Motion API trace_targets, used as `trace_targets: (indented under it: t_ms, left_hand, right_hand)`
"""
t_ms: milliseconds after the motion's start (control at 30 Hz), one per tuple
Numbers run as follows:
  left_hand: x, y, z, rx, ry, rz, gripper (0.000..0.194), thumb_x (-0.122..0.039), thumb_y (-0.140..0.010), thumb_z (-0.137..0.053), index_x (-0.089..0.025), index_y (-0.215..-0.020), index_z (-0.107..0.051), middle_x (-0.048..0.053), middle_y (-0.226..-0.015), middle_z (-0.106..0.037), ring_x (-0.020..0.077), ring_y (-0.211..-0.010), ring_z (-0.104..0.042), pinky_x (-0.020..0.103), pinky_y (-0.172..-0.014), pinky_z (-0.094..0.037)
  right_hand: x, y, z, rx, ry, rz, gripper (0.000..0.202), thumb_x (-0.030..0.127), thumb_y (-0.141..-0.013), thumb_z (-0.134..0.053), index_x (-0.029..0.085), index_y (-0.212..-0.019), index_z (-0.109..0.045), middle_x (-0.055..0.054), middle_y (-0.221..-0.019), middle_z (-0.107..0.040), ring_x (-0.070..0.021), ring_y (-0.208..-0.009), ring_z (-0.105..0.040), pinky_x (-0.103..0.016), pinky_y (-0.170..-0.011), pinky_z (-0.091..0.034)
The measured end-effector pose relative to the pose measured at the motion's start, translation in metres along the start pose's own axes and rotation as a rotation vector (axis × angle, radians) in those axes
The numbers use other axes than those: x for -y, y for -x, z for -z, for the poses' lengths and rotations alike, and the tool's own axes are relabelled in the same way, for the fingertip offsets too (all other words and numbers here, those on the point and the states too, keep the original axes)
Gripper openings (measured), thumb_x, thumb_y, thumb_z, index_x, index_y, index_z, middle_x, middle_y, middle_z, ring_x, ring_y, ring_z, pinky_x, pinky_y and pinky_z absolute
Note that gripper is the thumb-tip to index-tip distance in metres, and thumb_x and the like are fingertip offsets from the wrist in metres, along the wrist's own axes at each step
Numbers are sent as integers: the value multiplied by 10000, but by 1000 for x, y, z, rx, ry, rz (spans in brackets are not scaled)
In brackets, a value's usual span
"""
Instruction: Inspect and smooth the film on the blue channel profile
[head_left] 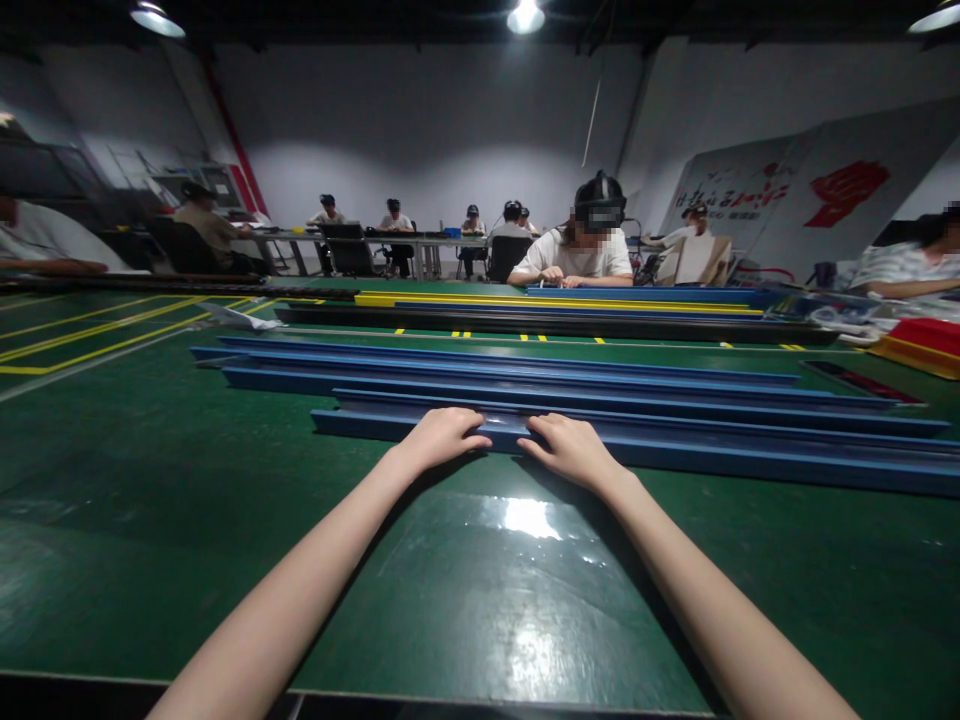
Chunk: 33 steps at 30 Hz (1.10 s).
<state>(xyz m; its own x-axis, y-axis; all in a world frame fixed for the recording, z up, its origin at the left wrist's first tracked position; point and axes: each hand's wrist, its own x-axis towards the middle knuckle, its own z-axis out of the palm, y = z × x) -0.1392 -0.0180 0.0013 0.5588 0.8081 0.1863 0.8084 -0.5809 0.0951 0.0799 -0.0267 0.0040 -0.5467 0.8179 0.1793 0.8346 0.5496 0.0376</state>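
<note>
Several long blue channel rails lie roughly parallel across the green table (pixel 465 570). On the nearest blue rail (pixel 720 461) rest both hands, a short gap apart. My left hand (pixel 448 436) has its fingers bent over the rail's top edges, with the thumb along its near side. To the right, my right hand (pixel 568 445) grips the same rail in a similar way, thumb on the near wall. Just behind lies another blue rail (pixel 300 381), which neither hand touches.
Yellow strips (pixel 570 303) and a dark rail (pixel 525 325) lie farther back. A person (pixel 592 240) sits across the table. At the right are a phone-like dark slab (pixel 859 382) and a red and yellow container (pixel 919 347). The table's near edge crosses the bottom.
</note>
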Motion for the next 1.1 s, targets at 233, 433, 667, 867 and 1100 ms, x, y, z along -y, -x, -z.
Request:
trace_targets:
  t_ms: [233,433,667,867,1100]
  left_hand:
    - [9,5,15,-45,21,106,229,-415,-728,-607,-190,-748,-569,6,-819,-593,161,-777,-543,221,-609,-356]
    - [19,7,21,-27,88,145,249,-432,-689,-617,-190,-698,-559,-12,-741,-564,137,-672,-505,215,-540,-303]
    - [26,9,20,-16,143,181,273,-452,-683,-605,-184,-680,-558,-17,-697,-557,130,-637,-490,219,-534,-290]
    - [26,10,17,-35,132,170,293,-464,-699,-595,-177,-670,-543,-12,-699,-554,136,-657,-499,219,-550,-305]
    - [23,13,20,-46,72,131,271,-447,-725,-592,-181,-699,-547,-5,-729,-559,142,-691,-511,218,-576,-324]
  right_hand:
    - [-2,-4,8,26,-43,-16,276,410,-858,-405,211,-893,-593,-47,-923,-655,-164,-849,-583,-228,-608,-314]
    - [0,-11,13,-6,-63,20,246,412,-828,-455,210,-823,-596,-27,-856,-651,-150,-798,-575,-225,-572,-281]
    - [7,-16,11,-26,-54,16,238,409,-832,-469,199,-796,-575,-22,-841,-628,-139,-771,-564,-229,-556,-267]
    - [8,-15,11,-32,23,29,222,385,-851,-459,189,-805,-555,-43,-848,-618,-147,-793,-565,-234,-537,-248]
    - [8,-15,11,2,91,36,277,399,-881,-390,186,-840,-561,-66,-875,-620,-152,-809,-568,-240,-533,-261]
